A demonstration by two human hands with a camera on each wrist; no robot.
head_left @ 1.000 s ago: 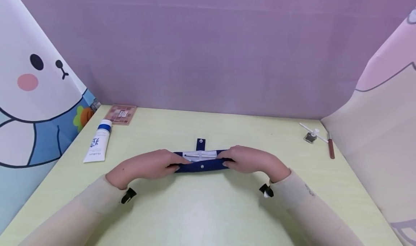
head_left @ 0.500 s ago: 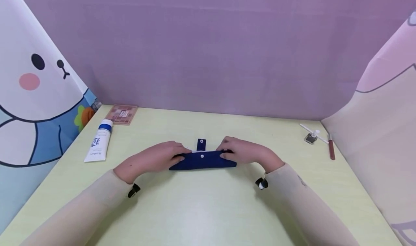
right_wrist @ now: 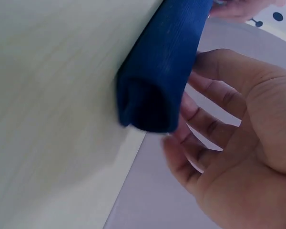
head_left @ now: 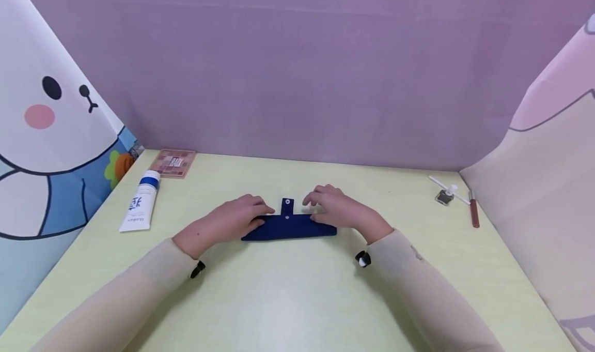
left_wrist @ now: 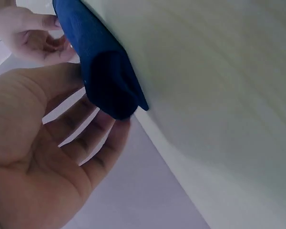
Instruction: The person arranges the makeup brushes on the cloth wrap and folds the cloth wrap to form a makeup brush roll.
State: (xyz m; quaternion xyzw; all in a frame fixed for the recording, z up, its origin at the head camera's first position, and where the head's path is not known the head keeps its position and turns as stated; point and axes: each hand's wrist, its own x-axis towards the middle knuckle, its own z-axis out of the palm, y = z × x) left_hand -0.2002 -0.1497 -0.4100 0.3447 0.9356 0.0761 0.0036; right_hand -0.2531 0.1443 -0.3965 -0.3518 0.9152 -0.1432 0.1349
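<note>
A navy fabric roll-up case [head_left: 289, 228] lies across the middle of the table, its front folded over. From its far edge a short strap [head_left: 287, 206] with a metal snap points away from me; a second snap sits at the fold. My left hand [head_left: 232, 218] holds the left end, thumb on the near face and fingers over the far side. At the other end my right hand [head_left: 341, 210] has its thumb on the case and its fingers bent beyond the far edge. Both wrist views show the case's end [left_wrist: 112, 86] as a hollow roll.
A white tube with a blue band [head_left: 140, 202] and a pinkish checked palette [head_left: 173, 164] lie at the left. On the right are a small dark bottle with a white cap [head_left: 444, 195], a white stick [head_left: 437, 181] and a slim brown tube [head_left: 473, 212]. A purple backdrop [head_left: 297, 83] stands behind.
The case's front has folded over away from me, hiding the white lining and slim contents seen earlier. Both hands have moved slightly forward, and the right hand's fingers have lifted.
</note>
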